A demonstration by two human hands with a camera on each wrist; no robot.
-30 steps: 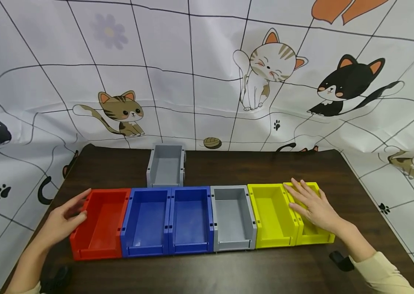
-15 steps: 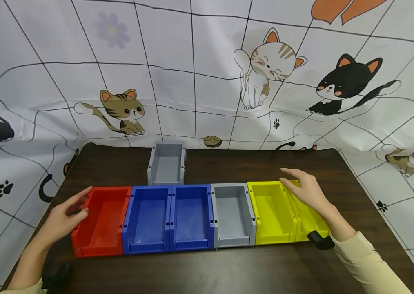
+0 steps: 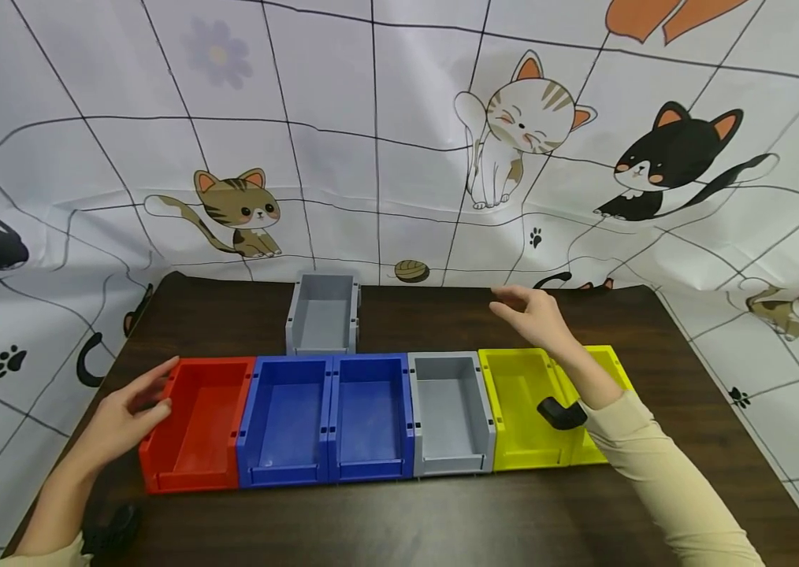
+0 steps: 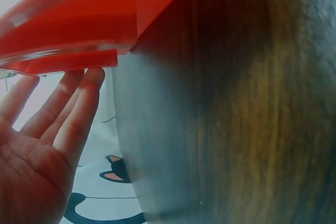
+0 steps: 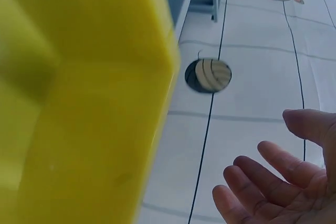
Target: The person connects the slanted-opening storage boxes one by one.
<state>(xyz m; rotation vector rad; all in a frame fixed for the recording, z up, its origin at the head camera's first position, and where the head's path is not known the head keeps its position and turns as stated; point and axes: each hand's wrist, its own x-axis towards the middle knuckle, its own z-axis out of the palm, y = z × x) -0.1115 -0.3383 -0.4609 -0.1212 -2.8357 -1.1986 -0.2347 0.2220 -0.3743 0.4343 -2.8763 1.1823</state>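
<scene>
A red bin (image 3: 198,425) stands at the left end of a row of plastic bins. My left hand (image 3: 119,419) is at its outer side, and in the left wrist view the extended fingertips (image 4: 93,77) meet the bin's red edge. My right hand (image 3: 530,315) hangs over the back of the table, behind the row, holding nothing. Its fingers are spread and relaxed in the right wrist view. Below the right forearm are two yellow bins (image 3: 513,394), partly hidden by the sleeve and the black wrist camera (image 3: 561,413).
Two blue bins (image 3: 286,421) and a grey bin (image 3: 451,409) fill the middle of the row. Another grey bin (image 3: 325,315) stands behind the blue ones. The dark wooden table (image 3: 343,524) ends at a cat-patterned cloth (image 3: 328,94).
My right hand has lifted off the rightmost yellow bin and moved left and back, past the row. The left hand stays at the red bin.
</scene>
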